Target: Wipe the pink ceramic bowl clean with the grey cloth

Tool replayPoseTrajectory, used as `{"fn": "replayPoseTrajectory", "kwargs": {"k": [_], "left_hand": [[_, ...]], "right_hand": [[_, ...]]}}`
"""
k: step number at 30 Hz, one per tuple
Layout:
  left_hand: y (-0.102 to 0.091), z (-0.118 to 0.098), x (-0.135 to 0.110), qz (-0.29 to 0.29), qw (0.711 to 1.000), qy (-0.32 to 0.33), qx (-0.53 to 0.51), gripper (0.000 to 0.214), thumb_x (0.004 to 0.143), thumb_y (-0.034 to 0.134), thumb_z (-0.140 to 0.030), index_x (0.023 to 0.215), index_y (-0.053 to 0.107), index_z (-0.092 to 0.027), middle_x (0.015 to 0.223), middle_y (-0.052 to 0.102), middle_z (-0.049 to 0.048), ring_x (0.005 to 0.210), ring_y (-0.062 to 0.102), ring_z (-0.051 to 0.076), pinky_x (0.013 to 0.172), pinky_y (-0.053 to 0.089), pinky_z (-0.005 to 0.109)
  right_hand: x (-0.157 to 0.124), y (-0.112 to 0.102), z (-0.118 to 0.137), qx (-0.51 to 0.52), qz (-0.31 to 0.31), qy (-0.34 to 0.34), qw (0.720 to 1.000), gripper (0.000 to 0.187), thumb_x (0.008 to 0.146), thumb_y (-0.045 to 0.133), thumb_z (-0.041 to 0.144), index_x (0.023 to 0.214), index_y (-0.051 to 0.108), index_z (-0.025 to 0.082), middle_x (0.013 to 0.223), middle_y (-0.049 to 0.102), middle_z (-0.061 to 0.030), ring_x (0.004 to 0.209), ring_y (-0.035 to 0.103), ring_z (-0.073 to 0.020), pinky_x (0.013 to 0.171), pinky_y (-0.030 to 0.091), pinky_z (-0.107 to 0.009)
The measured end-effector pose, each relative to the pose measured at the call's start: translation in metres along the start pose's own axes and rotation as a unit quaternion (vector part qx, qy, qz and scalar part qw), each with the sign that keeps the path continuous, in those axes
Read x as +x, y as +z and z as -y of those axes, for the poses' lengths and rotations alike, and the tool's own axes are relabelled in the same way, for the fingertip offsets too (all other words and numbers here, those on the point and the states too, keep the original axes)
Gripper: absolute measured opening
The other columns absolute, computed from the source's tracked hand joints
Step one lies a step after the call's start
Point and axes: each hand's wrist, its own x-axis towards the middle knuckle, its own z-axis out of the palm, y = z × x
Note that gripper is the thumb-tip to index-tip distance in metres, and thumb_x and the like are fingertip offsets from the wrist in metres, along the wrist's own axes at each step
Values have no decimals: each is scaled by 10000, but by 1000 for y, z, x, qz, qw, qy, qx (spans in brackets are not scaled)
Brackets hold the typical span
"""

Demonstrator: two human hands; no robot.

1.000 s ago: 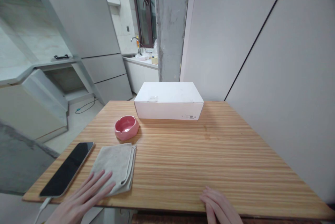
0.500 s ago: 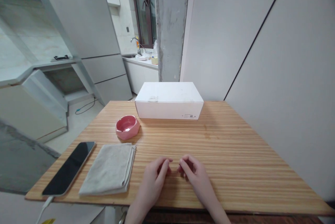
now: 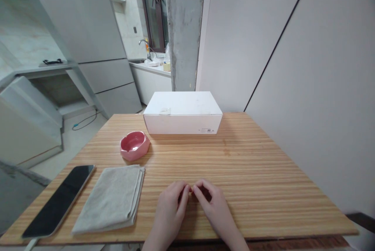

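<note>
Fingertips now together, hands [image 3: 190, 208] nearer.

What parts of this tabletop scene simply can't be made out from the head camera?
- Inside of the white box: its lid is shut.
- Small print on the box front: too small to read.
- Near end of the phone: cut off by the table corner and frame edge.
- Space between the left hand and right hand: curled fingers hide whether anything is pinched there.
- Folded cloth: inner layers hidden.
</note>
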Motion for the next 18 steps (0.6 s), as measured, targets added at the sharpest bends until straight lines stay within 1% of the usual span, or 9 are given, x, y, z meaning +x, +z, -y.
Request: {"fn": "replayPoseTrajectory", "kwargs": {"k": [5, 10, 18], "left_hand": [[0, 1, -1, 3, 1000, -1, 4, 318, 978, 351, -301, 821, 604, -191, 802, 647, 46, 748, 584, 169, 680, 403, 262], [1, 3, -1, 6, 1000, 4, 11, 332, 983, 328, -301, 825, 597, -189, 796, 637, 53, 754, 580, 174, 683, 404, 266], [1, 3, -2, 12, 1000, 7, 21, 316, 984, 337, -292, 822, 589, -190, 806, 632, 42, 768, 574, 169, 692, 400, 267]], "right_hand": [[-2, 1, -1, 1, -18, 13, 1000, 311, 916, 482, 402, 725, 606, 190, 704, 623, -13, 674, 575, -173, 646, 429, -272], [-4, 0, 1, 26, -6, 10, 1000, 318, 924, 468, 424, 750, 601, 194, 724, 628, -13, 699, 592, -176, 665, 442, -271], [-5, 1, -2, 0, -6, 0, 1000, 305, 935, 454, 405, 778, 611, 196, 763, 642, -28, 734, 593, -186, 702, 450, -284]]}}
